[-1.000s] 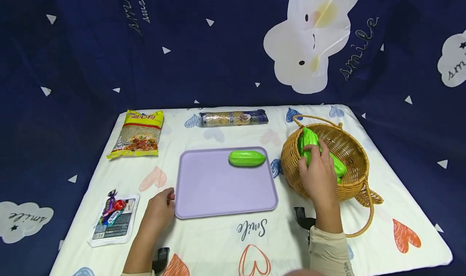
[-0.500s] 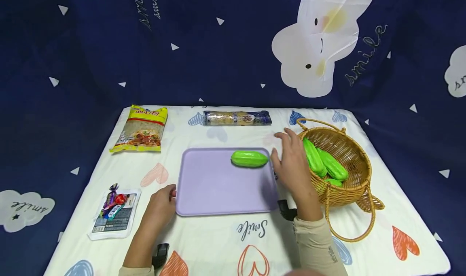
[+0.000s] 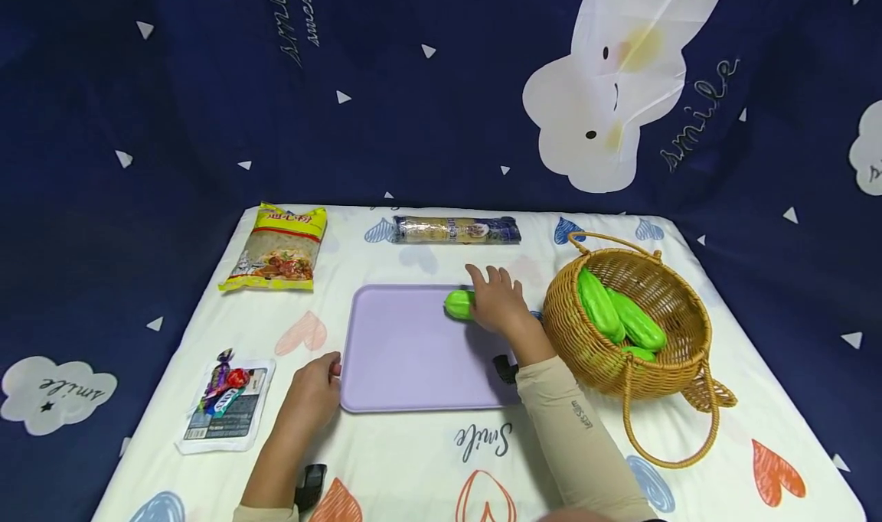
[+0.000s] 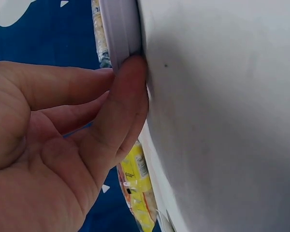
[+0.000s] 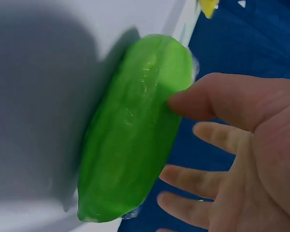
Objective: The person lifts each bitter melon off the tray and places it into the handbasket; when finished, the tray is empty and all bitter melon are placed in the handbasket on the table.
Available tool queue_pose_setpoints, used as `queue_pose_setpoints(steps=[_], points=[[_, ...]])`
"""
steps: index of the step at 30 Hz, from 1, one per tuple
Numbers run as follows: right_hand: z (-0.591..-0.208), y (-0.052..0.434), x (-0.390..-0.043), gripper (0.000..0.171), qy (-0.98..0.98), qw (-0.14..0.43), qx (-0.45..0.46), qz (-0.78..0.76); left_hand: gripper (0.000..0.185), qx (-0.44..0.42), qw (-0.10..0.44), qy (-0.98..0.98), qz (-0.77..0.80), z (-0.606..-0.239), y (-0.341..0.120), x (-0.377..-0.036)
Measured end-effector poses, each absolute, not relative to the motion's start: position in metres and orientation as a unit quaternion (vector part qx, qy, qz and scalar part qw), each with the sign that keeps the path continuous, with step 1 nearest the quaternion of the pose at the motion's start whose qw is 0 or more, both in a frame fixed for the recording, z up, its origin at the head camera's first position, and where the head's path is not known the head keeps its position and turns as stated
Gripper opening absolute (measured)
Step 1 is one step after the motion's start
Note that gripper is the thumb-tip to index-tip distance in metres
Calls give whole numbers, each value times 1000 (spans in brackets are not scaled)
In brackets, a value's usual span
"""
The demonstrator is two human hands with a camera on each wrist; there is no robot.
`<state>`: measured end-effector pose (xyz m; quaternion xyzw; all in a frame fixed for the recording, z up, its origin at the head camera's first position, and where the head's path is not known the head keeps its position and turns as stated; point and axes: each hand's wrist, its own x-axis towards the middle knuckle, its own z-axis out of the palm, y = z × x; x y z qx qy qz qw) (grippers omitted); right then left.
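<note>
A green gourd (image 3: 458, 305) lies near the far right corner of a lilac tray (image 3: 406, 353). My right hand (image 3: 492, 296) rests over the gourd's right part and hides it. In the right wrist view the hand (image 5: 203, 121) is spread with straight fingers, and only the thumb (image 5: 183, 101) touches the gourd (image 5: 135, 130) on the tray (image 5: 38, 96). My left hand (image 3: 313, 388) is at the tray's near left corner. There the thumb (image 4: 130, 96) lies on the rim of the tray (image 4: 222, 121), with the index finger behind it, pinching the edge.
A wicker basket (image 3: 689, 331) with more green gourds (image 3: 606, 308) stands right of the tray. A yellow noodle packet (image 3: 276, 248) and a long wrapped roll (image 3: 456, 230) lie at the back. A candy pack (image 3: 223, 403) lies front left. Dark cloth surrounds the white sheet.
My right hand let go of the gourds in the basket, swung left past the rim and came down on the gourd on the tray. The left hand stayed at the tray corner.
</note>
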<state>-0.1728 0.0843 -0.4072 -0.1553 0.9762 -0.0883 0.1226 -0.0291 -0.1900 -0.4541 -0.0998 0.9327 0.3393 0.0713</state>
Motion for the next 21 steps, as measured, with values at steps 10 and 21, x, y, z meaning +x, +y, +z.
queue_pose_setpoints(steps=[10, 21], points=[[-414, 88, -165, 54, 971, 120, -195, -72, 42, -102, 68, 936, 329, -454, -188, -31], [-380, 100, -137, 53, 976, 4, -195, -95, 43, -99, 78, 937, 325, -452, -188, -30]])
